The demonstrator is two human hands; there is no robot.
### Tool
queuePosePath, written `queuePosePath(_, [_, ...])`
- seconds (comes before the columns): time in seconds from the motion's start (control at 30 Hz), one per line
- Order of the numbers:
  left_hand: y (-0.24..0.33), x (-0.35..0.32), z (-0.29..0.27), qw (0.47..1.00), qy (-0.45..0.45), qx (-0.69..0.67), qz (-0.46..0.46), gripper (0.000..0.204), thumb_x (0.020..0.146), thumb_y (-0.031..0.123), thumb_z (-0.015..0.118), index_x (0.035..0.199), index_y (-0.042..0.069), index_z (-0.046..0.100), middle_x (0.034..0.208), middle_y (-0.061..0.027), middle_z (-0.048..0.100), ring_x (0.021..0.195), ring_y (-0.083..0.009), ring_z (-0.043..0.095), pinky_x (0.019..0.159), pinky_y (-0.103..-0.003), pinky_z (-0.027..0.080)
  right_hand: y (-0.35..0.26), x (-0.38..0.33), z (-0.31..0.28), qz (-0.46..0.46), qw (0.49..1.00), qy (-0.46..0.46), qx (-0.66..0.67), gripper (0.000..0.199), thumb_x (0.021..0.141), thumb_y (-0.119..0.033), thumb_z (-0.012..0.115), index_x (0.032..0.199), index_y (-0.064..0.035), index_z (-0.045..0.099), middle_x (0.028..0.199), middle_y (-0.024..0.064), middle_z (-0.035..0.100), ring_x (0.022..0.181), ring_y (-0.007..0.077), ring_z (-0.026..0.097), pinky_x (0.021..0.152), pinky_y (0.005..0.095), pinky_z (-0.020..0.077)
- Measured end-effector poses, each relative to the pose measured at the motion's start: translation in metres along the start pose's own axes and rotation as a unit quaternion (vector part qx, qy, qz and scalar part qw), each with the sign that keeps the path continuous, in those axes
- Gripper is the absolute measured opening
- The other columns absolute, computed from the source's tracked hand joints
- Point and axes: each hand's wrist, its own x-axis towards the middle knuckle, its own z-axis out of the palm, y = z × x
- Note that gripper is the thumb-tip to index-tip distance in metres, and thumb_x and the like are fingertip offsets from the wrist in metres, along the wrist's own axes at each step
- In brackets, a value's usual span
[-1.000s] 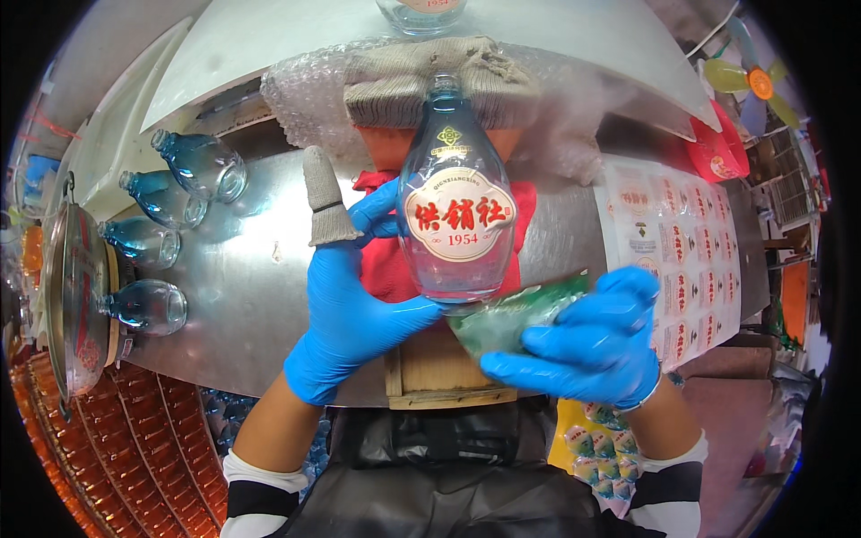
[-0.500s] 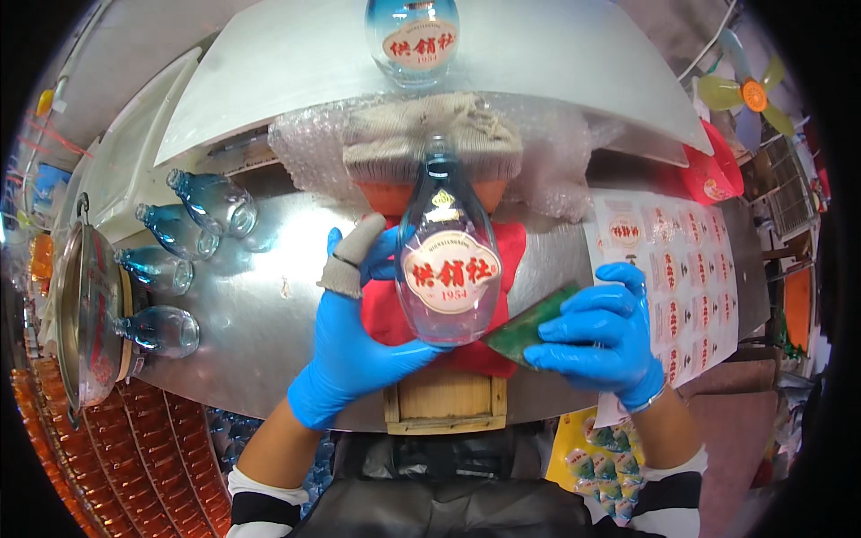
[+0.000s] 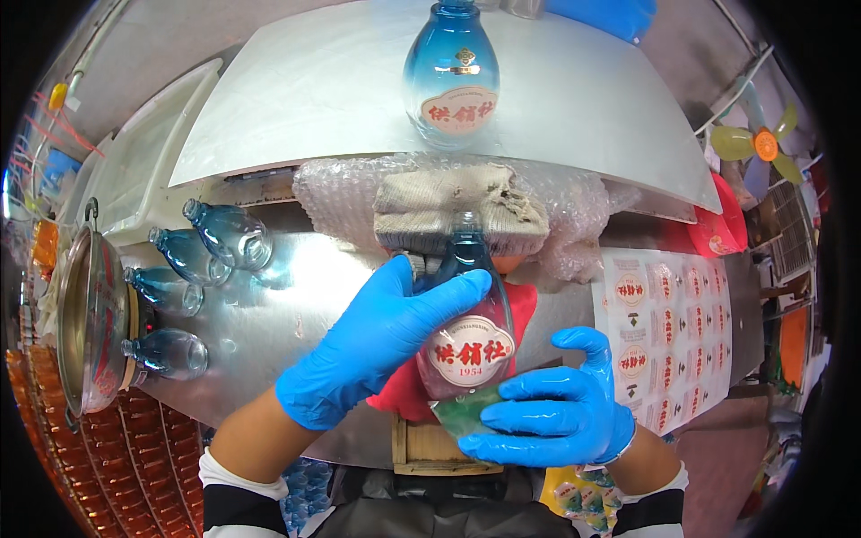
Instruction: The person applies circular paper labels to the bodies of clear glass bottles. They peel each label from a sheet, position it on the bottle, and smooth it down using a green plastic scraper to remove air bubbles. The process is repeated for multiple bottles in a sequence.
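Observation:
My left hand (image 3: 377, 345), in a blue glove, wraps the neck and shoulder of a clear-to-blue glass bottle (image 3: 466, 345) with an oval red and white label. My right hand (image 3: 560, 417), also gloved, holds a green sponge or cloth (image 3: 466, 412) against the bottle's lower end. The bottle lies tilted over a red cloth (image 3: 522, 309) on the steel table (image 3: 278, 323). A second labelled blue bottle (image 3: 451, 76) stands upright on a pale board (image 3: 305, 99) farther away.
Several unlabelled blue bottles (image 3: 229, 235) lie in a row at the table's left. A folded beige towel (image 3: 457, 211) rests on bubble wrap (image 3: 574, 215). A sheet of labels (image 3: 668, 336) lies at right. A metal pan (image 3: 90, 323) sits far left.
The bottle came down and closer to me, over the red cloth. My left hand moved from behind the bottle to over its neck. The small grey block it held is mostly hidden now.

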Motion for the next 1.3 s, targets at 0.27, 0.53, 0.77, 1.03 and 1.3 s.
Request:
queuePosePath(0.27, [-0.007,0.008,-0.003,0.999,0.009,-0.039,-0.009,0.048,0.089,0.037,0.056,0.115,-0.003,0.049,0.106,-0.0142,0.06,0.097,-0.0182,0.058,0.087,-0.03,0.047,0.027,0.068,-0.017,0.139,0.989,-0.038,0.029,0.036,0.061,-0.028,0.079,0.095,-0.022,0.069,0.076,-0.0046,0.06,0.068,0.0102,0.053,0.09,0.0382,0.0326])
queuePosePath(0.53, [-0.059,-0.006,-0.007,0.989,0.013,-0.048,0.138,0.053,0.097,0.041,0.025,0.132,0.003,0.033,0.126,-0.0153,0.047,0.113,-0.0227,0.05,0.098,-0.036,0.041,0.062,0.079,0.002,0.182,0.966,0.146,0.112,0.034,0.066,-0.009,0.077,0.098,-0.0071,0.067,0.083,0.0058,0.061,0.074,0.0167,0.055,0.066,0.0261,0.0453])
queuePosePath(0.77, [-0.06,-0.014,0.0,0.979,0.011,0.041,0.199,0.058,0.094,0.022,0.043,0.138,-0.005,0.017,0.136,-0.0206,0.031,0.125,-0.0256,0.035,0.104,-0.035,0.029,0.054,0.082,-0.006,0.168,0.975,0.135,0.045,0.026,0.069,-0.013,0.07,0.094,-0.0071,0.067,0.08,0.0071,0.065,0.067,0.022,0.061,0.057,0.0294,0.0461])
queuePosePath(1.03, [-0.078,-0.006,-0.019,0.971,-0.03,0.015,0.239,0.054,0.093,0.028,0.042,0.139,0.003,0.029,0.137,-0.0172,0.032,0.129,-0.0266,0.029,0.108,-0.037,0.02,0.062,0.009,-0.004,0.414,0.636,0.22,0.613,0.025,0.093,-0.022,0.051,0.074,-0.0062,0.056,0.075,0.0024,0.057,0.062,0.0096,0.052,0.06,0.0224,0.0445])
queuePosePath(1.3, [-0.067,-0.006,-0.02,0.969,-0.065,0.034,0.234,0.073,0.085,0.023,0.06,0.143,0.007,0.018,0.142,-0.014,0.026,0.131,-0.0251,0.028,0.108,-0.037,0.022,0.021,0.012,0.043,0.483,0.715,0.123,0.49,0.042,0.065,-0.011,0.081,0.077,-0.012,0.04,0.074,-0.004,0.038,0.066,0.0042,0.039,0.058,0.0192,0.0388])
